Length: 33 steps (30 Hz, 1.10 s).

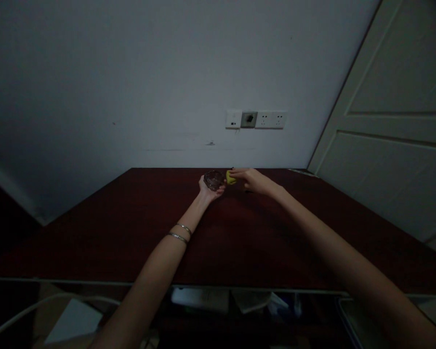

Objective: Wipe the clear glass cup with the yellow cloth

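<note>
Nearest us, a white cable (pixel 39 308) is curving below the front edge of the desk (pixel 131 232), and our two forearms are reaching out over the dark red top. On the left forearm we are wearing two thin bracelets (pixel 181 232).

Far out, near the back edge of the desk, our left hand (pixel 210 190) is cupping a small glass bowl (pixel 213 179) from below, its fingers curled up around the bowl's side and lifting it a little off the wood, as far as we can tell in this dim light.

Just right of the bowl, and touching or almost touching its rim, we are holding a small yellow thing (pixel 231 177). Our right hand (pixel 253 181) is pinching it between thumb and fingertips; it is too small and dark for us to say what it is.

We judge that we are at the point of bringing the yellow thing and the bowl together. Any further move is calling for a steady left hand, so the bowl is not tipping, and a light, exact right-hand pinch at the rim.

Behind, a row of wall sockets (pixel 256 119) is showing, with a pale door (pixel 392 145) at the right.
</note>
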Each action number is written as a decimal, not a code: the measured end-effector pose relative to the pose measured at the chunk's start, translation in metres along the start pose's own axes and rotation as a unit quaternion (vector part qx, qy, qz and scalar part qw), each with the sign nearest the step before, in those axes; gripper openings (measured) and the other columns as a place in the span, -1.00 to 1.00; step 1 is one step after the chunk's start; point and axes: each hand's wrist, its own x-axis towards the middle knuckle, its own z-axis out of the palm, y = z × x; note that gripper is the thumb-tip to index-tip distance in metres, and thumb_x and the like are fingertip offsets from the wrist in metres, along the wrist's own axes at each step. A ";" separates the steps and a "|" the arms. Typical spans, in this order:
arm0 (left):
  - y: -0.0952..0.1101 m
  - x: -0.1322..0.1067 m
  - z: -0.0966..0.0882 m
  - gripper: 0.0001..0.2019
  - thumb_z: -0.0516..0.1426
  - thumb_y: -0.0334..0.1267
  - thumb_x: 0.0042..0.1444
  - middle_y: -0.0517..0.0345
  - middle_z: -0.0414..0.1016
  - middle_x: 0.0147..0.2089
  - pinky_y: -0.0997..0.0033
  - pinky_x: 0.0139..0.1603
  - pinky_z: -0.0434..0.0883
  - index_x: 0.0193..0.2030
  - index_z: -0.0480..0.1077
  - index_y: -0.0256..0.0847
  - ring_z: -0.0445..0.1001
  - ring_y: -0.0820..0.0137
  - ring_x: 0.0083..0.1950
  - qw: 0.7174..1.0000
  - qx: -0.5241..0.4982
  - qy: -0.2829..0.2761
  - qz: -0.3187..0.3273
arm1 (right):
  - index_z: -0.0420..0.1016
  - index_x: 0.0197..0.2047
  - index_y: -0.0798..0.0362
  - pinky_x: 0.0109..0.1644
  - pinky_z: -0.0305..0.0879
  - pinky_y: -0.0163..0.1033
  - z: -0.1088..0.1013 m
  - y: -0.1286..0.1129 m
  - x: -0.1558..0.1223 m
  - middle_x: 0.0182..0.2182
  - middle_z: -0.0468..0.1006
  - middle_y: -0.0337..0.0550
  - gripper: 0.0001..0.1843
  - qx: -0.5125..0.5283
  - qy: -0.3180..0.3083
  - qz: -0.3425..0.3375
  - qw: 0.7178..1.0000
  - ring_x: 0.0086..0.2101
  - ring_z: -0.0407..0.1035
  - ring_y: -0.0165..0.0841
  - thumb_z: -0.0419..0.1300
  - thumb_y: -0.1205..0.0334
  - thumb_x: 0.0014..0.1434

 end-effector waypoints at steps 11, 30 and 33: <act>-0.005 -0.005 0.005 -0.36 -0.25 0.11 0.08 -0.21 0.39 -0.45 0.53 -0.72 0.02 -0.25 0.39 -0.43 0.21 0.37 -0.60 0.993 0.070 -0.079 -0.044 | 0.48 -0.06 0.15 0.14 0.20 -0.15 0.078 0.003 -0.016 -0.01 0.51 0.03 -0.44 0.093 0.004 0.120 0.988 0.05 0.34 -0.24 0.01 0.63 -0.14; -0.017 0.001 0.001 -0.43 -0.20 0.09 0.12 -0.13 0.44 -0.48 0.45 -0.70 0.16 -0.25 0.42 -0.36 0.35 0.27 -0.58 0.997 0.073 -0.019 -0.027 | -0.04 0.33 0.05 0.22 0.13 -0.05 0.067 -0.001 0.005 0.28 0.11 0.10 0.06 0.381 0.144 0.176 0.896 0.19 0.16 -0.19 0.37 0.09 -0.17; -0.020 0.002 0.003 -0.46 -0.18 0.08 0.13 -0.14 0.46 -0.44 0.34 -0.59 0.30 -0.28 0.42 -0.33 0.43 0.21 -0.50 0.997 0.070 -0.008 -0.019 | -0.09 0.34 0.10 0.20 0.16 -0.07 0.073 -0.007 0.011 0.26 0.15 0.15 0.13 0.385 0.155 0.177 0.892 0.15 0.23 -0.19 0.40 0.10 -0.22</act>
